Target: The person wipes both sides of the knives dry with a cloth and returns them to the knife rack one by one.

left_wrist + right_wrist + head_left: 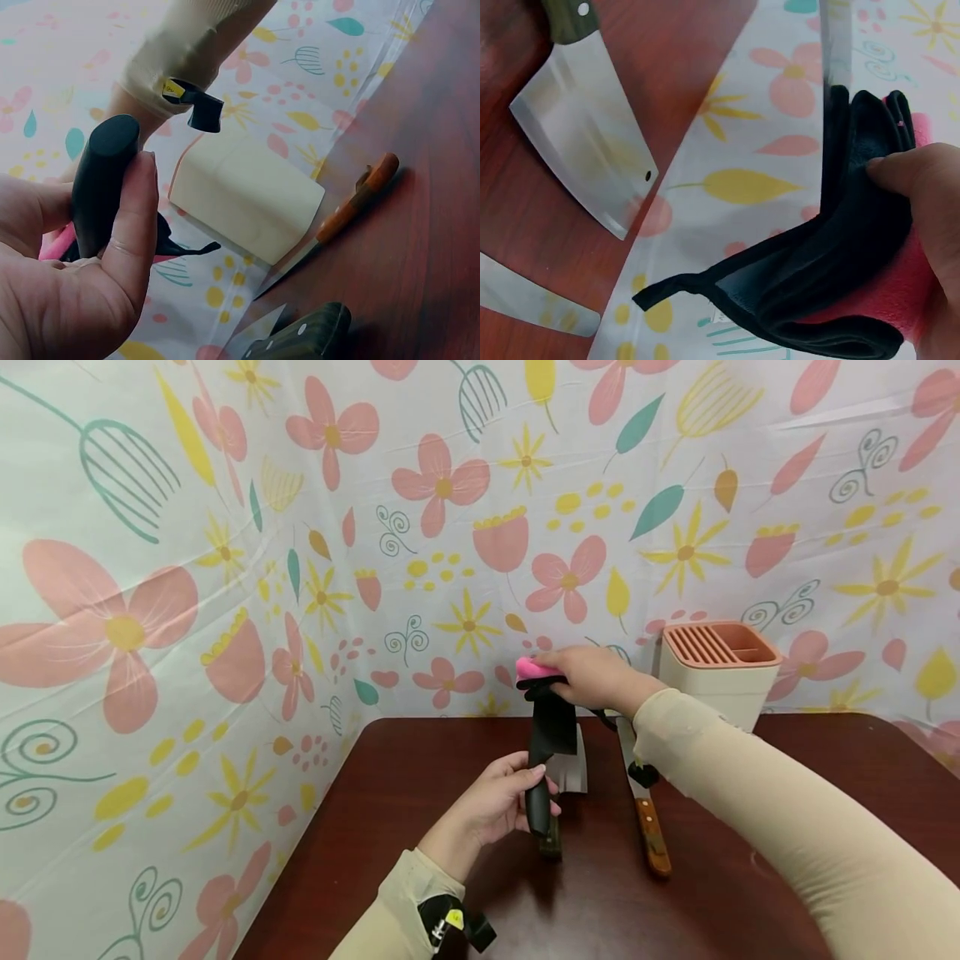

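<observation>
My left hand (491, 800) grips the black handle (105, 180) of a broad dark-bladed knife (553, 727), held up with its blade pointing away. At the blade's far end my right hand (596, 677) holds a folded pink and black cloth (870, 247) around it. In the right wrist view the blade shows nearly edge-on, running into the cloth's folds, and a loose black corner of cloth hangs down. Beneath the held knife a cleaver (592, 135) with a dark green riveted handle lies on the table.
To the right lies a long knife (652, 835) with a wooden handle, its blade pointing to the back. A cream knife block (712, 685) with a slotted orange top stands at the back right. Flower-patterned cloth (442, 485) covers the walls behind the dark red table (720, 877).
</observation>
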`<state>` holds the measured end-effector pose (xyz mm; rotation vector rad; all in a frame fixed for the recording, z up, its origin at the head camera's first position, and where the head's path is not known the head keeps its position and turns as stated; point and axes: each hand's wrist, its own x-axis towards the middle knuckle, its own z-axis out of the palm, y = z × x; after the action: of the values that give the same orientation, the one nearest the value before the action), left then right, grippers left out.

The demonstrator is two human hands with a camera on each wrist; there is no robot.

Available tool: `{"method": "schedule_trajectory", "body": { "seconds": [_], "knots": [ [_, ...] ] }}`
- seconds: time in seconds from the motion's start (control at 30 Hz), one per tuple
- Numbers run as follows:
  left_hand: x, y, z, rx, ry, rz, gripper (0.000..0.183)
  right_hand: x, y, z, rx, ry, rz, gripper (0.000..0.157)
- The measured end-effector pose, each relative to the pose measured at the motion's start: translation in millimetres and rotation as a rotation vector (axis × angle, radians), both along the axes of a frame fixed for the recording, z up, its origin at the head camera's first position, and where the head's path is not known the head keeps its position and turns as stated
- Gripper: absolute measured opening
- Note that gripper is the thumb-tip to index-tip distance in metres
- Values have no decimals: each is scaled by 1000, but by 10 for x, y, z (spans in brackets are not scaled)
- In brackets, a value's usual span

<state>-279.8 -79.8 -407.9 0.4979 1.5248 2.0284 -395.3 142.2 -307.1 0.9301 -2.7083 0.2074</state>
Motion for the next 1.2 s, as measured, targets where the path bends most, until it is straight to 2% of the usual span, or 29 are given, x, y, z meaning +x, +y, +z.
{"method": "schedule_trajectory", "body": {
  "seconds": [0.13, 0.3, 0.4, 0.57, 0.83, 1.0, 1.2],
  "knots": [
    [4, -20, -1, -4, 2, 5, 31, 29, -27, -13, 30, 7, 7, 58],
    [9, -22, 6, -13, 11, 11, 32, 54, -53, 5, 103, -13, -22, 72],
    [18, -11, 15, -18, 20, 5, 34, 67, -61, 21, 139, -11, -38, 75],
    [38, -3, 25, -13, 32, -4, 34, 78, -70, 20, 174, 15, -42, 72],
    [54, -4, 18, -5, 35, -5, 30, 85, -85, -10, 137, 61, -32, 60],
    [61, -12, 23, -13, 42, 1, 32, 106, -89, -35, 113, 41, -35, 60],
    [42, -37, 16, -19, 29, 10, 35, 174, -103, -62, 84, 29, -3, 60]
  ]
}}
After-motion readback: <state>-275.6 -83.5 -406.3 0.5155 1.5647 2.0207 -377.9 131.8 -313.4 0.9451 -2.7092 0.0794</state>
